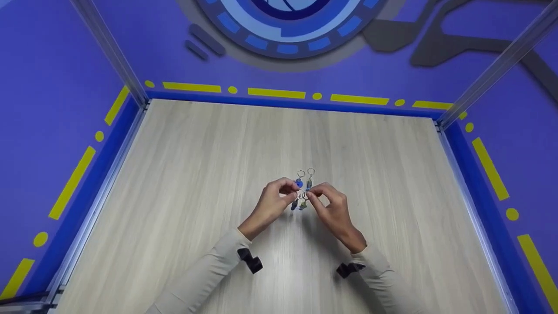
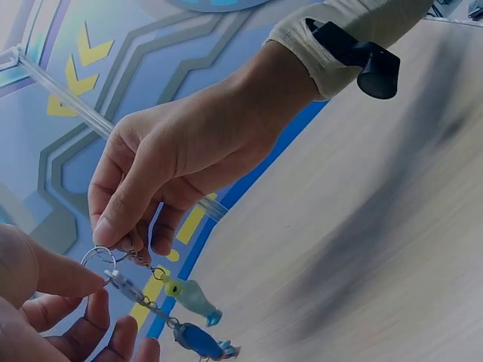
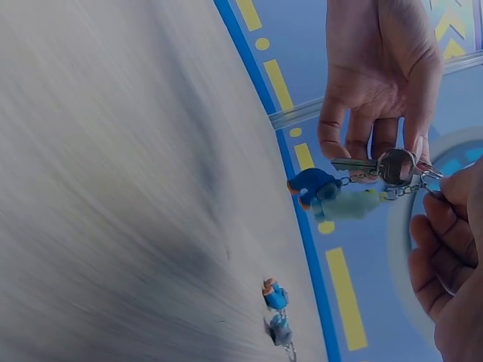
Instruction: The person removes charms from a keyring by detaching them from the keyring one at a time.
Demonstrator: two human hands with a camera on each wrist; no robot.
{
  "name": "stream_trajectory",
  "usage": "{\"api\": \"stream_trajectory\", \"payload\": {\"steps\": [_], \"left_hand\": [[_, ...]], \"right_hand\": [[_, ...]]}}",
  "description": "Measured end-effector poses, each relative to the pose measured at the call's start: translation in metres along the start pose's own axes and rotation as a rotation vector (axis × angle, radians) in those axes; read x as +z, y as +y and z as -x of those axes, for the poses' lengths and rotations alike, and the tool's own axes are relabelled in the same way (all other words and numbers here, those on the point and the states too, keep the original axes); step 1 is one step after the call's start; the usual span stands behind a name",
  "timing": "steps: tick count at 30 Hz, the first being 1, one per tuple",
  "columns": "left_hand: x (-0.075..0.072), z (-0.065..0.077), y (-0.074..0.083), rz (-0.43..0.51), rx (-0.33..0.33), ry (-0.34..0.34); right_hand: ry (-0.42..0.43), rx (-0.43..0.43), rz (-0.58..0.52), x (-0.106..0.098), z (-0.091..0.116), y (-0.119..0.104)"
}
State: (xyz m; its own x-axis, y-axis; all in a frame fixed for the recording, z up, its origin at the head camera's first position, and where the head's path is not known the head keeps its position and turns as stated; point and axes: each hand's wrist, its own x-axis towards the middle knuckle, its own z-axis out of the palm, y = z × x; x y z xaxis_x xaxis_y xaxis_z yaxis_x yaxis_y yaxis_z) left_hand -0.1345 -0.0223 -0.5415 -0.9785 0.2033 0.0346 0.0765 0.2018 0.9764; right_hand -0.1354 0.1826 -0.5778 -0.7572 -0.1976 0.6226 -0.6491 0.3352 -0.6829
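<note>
Over the table [image 1: 196, 174], gripping a key ring [image 2: 99, 247] in fingertips of left hand [image 1: 274, 198] and right hand [image 1: 335, 207], with a key [image 3: 355, 164], blue charm [image 3: 313, 181] and pale green charm [image 3: 351, 205], plus more charms [image 3: 276, 296] lying below.

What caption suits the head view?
Left hand and right hand hold a thin silver metal ring with a dangling greenish charm over a pale wood-grain table, near two silver-ringed blue keychains.
</note>
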Motion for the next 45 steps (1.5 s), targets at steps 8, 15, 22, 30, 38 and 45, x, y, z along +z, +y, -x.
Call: {"api": "stream_trajectory", "payload": {"steps": [8, 15, 22, 30, 38, 45], "left_hand": [[0.0002, 0.0, -0.0021, 0.013, 0.033, 0.032], [0.0002, -0.0003, -0.0024, 0.012, 0.028, 0.069], [0.0016, 0.0007, -0.0022, -0.02, 0.065, 0.082], [0.0033, 0.0012, -0.0009, -0.062, 0.138, 0.097], [0.0053, 0.0026, -0.0005, -0.112, 0.173, 0.105], [0.0044, 0.0031, 0.0019, -0.162, 0.207, 0.091]], "right_hand": [[0.002, 0.01, 0.008, -0.0002, -0.0001, 0.0041], [-0.008, 0.003, 0.008, -0.0013, -0.0005, 0.005], [-0.023, 0.025, 0.023, -0.0032, -0.0005, 0.006], [-0.013, 0.006, 0.028, -0.0032, -0.0003, 0.007], [-0.021, 0.019, 0.043, -0.0029, 0.0016, 0.0058], [-0.041, 0.107, -0.006, -0.0039, 0.002, 0.0027]]}}
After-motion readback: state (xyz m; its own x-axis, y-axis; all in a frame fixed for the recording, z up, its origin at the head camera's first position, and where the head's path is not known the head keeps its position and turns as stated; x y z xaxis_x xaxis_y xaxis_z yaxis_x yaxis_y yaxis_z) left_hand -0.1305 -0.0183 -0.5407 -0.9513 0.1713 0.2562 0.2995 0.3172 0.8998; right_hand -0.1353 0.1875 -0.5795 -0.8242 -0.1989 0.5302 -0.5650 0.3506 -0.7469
